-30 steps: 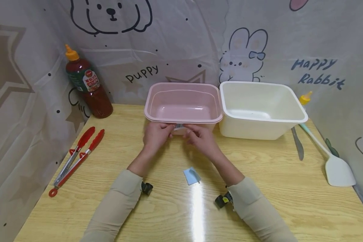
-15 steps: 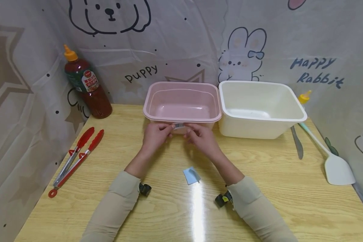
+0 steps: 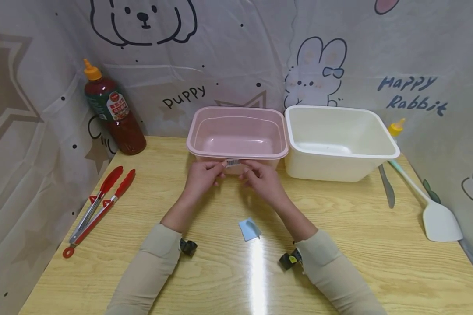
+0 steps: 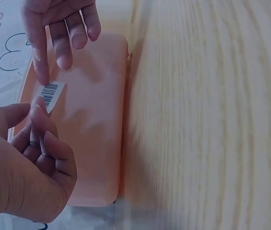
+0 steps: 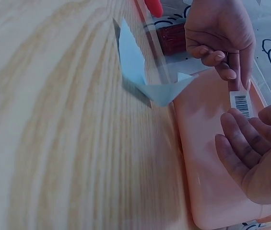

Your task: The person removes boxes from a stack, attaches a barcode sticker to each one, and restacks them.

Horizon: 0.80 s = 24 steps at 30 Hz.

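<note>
Both forearms in beige sleeves reach forward and converge at centre. Left hand (image 3: 202, 176) has fingers curled, index tip and thumb brought together in what looks like a pinch, though the contact is hard to see. Right hand (image 3: 261, 179) close beside it, index finger (image 4: 40, 57) extended forward, remaining fingers loosely bent, palm facing down. A small black device sits at each wrist.

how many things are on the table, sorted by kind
tubs: 2, pink tub and white tub
bottles: 2, dark sauce bottle and yellow-capped bottle
utensils: 3, red tongs, white spatula, knife
paper bits: 2, barcode sticker, blue scrap
total: 9
</note>
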{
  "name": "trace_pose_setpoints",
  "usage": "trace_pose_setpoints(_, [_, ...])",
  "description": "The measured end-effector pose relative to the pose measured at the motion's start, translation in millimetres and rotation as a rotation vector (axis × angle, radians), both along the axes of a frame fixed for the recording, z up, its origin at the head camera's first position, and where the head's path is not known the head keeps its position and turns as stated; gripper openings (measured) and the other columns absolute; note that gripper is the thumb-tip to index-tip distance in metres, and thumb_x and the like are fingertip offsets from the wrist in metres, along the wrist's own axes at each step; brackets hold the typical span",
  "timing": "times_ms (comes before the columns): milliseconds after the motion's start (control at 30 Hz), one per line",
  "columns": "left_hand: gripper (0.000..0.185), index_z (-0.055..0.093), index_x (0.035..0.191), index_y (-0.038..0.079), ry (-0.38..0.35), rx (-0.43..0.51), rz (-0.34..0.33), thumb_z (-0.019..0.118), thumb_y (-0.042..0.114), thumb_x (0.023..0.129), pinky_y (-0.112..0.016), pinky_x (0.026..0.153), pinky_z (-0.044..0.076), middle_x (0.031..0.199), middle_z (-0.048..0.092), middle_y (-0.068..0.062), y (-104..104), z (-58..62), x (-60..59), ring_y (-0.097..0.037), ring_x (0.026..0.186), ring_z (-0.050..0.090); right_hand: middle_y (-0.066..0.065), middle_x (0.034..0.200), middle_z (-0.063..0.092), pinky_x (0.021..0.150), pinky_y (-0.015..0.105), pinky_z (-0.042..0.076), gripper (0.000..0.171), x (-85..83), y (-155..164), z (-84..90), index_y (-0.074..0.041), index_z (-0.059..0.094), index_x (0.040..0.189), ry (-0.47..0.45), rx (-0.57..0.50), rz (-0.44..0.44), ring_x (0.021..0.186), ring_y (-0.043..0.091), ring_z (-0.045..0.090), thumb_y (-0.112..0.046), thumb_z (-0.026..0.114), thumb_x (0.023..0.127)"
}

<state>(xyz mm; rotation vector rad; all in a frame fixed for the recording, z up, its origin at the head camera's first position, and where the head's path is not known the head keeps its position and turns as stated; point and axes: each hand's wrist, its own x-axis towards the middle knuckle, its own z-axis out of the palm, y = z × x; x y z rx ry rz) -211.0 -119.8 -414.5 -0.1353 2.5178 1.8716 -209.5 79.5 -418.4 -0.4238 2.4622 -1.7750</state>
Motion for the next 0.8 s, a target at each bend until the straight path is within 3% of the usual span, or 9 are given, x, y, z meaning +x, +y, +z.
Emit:
trace_pose_setpoints(400, [0.036, 0.075, 0.113, -0.003, -0.106, 0.172, 0.007, 0.07, 0.028, 0.096, -0.02, 0.047, 0.037, 0.064, 0.07, 0.012, -1.4, -1.4, -1.1, -0.005, 0.045, 0.049, 0.025, 0.1, 0.074, 0.08, 0.054, 0.061, 0.035, 0.3, -0.4, -0.2, -0.01, 0.064, 0.137, -0.01, -0.015, -0.004, 0.092, 0.047, 0.071, -0.012, 0.054, 0.103])
trace_pose_setpoints(800, [0.034, 0.076, 0.112, -0.002, -0.094, 0.134, 0.043, 0.069, 0.028, 0.097, -0.02, 0.049, 0.042, 0.068, 0.071, 0.008, -7.3, -1.4, 2.5, -0.005, 0.048, 0.051, 0.022, 0.1, 0.074, 0.078, 0.05, 0.062, 0.035, -0.3, -0.2, 0.2, -0.01, 0.064, 0.137, 0.003, 0.007, -0.004, 0.093, 0.041, 0.072, -0.013, 0.054, 0.104])
